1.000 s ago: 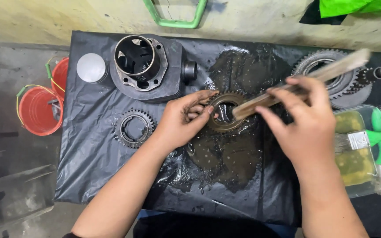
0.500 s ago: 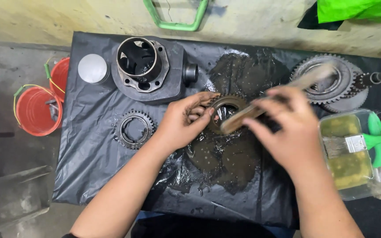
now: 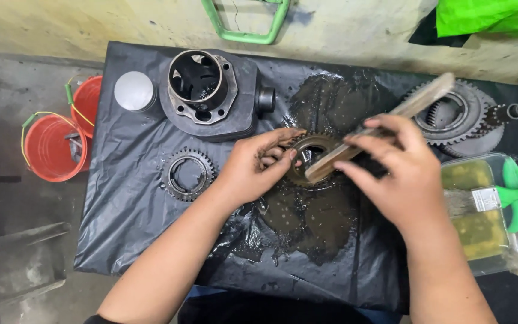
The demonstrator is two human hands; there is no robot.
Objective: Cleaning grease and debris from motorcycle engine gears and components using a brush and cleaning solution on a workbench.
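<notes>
Gear [image 3: 307, 157] at centre of black sheet [image 3: 127, 198], lying in an oily puddle; left hand [image 3: 253, 171] at its 9 o'clock, fingers closed on the rim, apparently to steady it. Right hand [image 3: 400, 177] at 3 o'clock, fingers clamped round a wooden brush [image 3: 385, 120], bristle end on the gear, handle angled toward 2 o'clock. Cylinder [image 3: 208, 93] at 11 o'clock, sprocket [image 3: 188, 174] at 9, tray [image 3: 478, 216] at 3, outside the wet patch.

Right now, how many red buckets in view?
2. One red bucket sits on the floor left of the black sheet; the other is behind it, partly hidden under the sheet's edge. More could be hidden out of frame.
</notes>
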